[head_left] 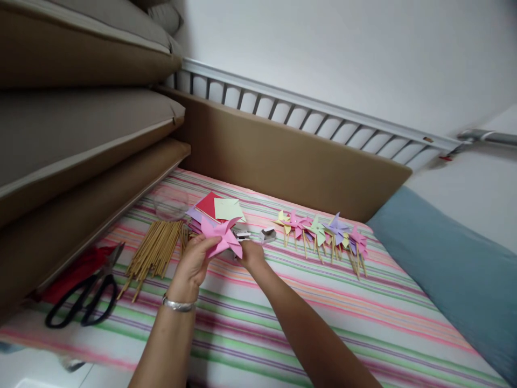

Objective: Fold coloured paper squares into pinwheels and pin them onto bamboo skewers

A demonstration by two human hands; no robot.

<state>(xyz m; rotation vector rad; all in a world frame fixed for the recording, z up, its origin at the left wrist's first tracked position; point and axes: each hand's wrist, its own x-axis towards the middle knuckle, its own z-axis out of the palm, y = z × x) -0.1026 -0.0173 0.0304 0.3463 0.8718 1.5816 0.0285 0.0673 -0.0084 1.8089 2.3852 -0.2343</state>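
My left hand, with a silver bracelet at its wrist, pinches a pink paper pinwheel between thumb and fingers. Close against the pinwheel's right side is my right hand; its fingers are hidden behind the paper, so what they hold does not show. A small metal object peeks out just above that hand, its kind unclear. Behind the pinwheel lie square paper sheets, with a red sheet and a pale green sheet on top.
Left of my hands lie a bundle of thin wooden sticks, black-handled scissors and a red bag. A small silvery box lies right of them. Several pinwheels on sticks rest farther right. Stacked cushions rise at left.
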